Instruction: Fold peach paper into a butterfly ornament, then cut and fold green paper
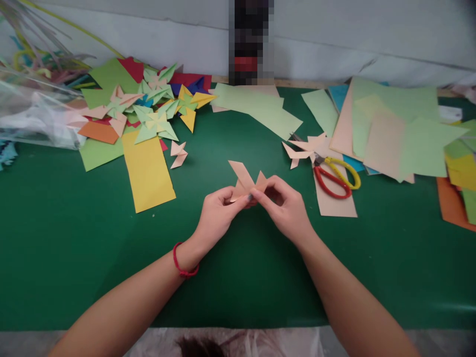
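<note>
Between both hands, above the middle of the green table, is a folded piece of pale peach paper (pixel 243 179). My left hand (pixel 222 210) pinches its lower left side, thumb in front. The right hand (pixel 284 203) pinches the same paper at its lower right, the two thumbs almost meeting. One flap points up and left, a smaller one stands up at the right. A small folded peach piece (pixel 179 154) lies to the left. Several more folded peach pieces (pixel 307 148) lie to the right, beside the scissors (pixel 334 178) with one red and one yellow handle loop.
Folded paper stars (pixel 158 121) pile up at the back left, near a yellow sheet (pixel 148 173) and a clear plastic bag (pixel 40 114). Loose green and peach sheets (pixel 420 114) lie at the back right. The green table (pixel 241 277) ends at a white wall.
</note>
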A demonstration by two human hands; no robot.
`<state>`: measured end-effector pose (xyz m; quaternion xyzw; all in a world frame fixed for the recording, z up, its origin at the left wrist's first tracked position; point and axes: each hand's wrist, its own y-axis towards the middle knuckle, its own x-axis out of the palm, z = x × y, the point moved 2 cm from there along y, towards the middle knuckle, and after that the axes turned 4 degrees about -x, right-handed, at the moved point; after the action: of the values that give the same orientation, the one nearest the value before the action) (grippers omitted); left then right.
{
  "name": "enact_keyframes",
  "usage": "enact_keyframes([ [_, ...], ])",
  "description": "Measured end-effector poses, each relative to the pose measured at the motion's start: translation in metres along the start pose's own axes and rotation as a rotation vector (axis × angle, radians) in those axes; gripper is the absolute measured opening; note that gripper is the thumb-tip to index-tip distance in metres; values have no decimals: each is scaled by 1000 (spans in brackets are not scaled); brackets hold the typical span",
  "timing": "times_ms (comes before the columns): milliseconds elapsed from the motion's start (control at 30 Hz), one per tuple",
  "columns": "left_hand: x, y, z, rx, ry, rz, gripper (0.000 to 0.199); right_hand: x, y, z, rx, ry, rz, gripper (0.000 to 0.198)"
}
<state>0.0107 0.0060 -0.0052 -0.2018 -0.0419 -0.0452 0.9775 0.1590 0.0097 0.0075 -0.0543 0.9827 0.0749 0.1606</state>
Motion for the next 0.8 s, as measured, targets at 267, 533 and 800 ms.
enact_keyframes([
  [267,2,0,0,5,-24,-38,23,3,0,1,-23,-62,41,19],
  [533,3,-1,-1,-2,-92,-41,20,6,-3,0,-19,-64,78,20],
  [800,3,-1,0,5,-121,-28,21,7,-4,2,-17,-48,84,19],
])
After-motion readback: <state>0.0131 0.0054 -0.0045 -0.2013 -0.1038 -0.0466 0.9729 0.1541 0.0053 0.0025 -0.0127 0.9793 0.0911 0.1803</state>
